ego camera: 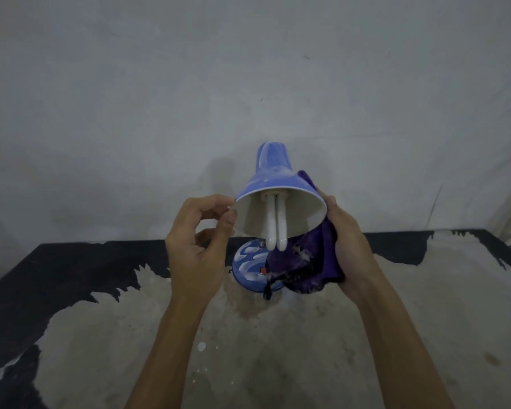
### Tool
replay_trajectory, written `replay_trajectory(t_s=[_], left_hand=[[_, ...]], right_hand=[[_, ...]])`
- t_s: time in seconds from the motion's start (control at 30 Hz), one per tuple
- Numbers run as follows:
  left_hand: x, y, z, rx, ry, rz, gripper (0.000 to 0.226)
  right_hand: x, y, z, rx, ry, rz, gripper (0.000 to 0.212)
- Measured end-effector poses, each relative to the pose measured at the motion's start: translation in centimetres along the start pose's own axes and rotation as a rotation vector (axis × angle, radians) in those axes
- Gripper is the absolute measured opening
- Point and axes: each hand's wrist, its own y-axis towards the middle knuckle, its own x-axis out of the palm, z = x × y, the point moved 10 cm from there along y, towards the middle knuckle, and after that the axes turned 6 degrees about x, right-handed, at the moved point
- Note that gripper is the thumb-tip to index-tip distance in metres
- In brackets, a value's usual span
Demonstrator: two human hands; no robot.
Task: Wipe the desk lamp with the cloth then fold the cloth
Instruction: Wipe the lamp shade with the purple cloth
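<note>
— Where's the desk lamp [273, 184]?
— Near the tabletop's [396, 305] far edge, shade tilted toward the camera, white bulb [275, 222] showing.
— And the hands?
— Left hand [198, 246] pinches the shade's left rim. Right hand [347, 243] presses the purple cloth [304, 267] against its right side.

Blue desk lamp [273, 175] (white inside its shade), purple cloth [304, 261], and a black table [71, 270] with pale, possibly worn patches.

Worn table [307, 349], black coating peeled to pale patches; grey wall [160, 84] behind.
</note>
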Motion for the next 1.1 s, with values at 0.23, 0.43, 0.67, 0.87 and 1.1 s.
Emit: replay_trajectory(t_s=[0.23, 0.43, 0.67, 0.87, 1.1], left_hand=[[-0.1, 0.1, -0.1, 0.007, 0.019, -0.009, 0.012], [0.2, 0.1, 0.1, 0.005, 0.040, -0.012, 0.010], [0.5, 0.1, 0.4, 0.001, 0.038, -0.012, 0.008], [0.1, 0.3, 0.2, -0.021, 0.012, -0.005, 0.010], [-0.1, 0.5, 0.4, -0.007, 0.021, -0.009, 0.007]], right_hand=[[-2.3, -0.8, 2.7, 0.292, -0.246, 0.060, 0.031], [-5.8, -0.4, -1.2, 0.020, -0.120, 0.325, 0.030], [-1.9, 0.6, -4.6, -0.092, -0.314, 0.205, 0.024], [0.5, 0.6, -7.6, -0.218, -0.527, 0.127, 0.026], [3.7, -2.2, -10.5, -0.482, -0.824, -0.003, 0.030]])
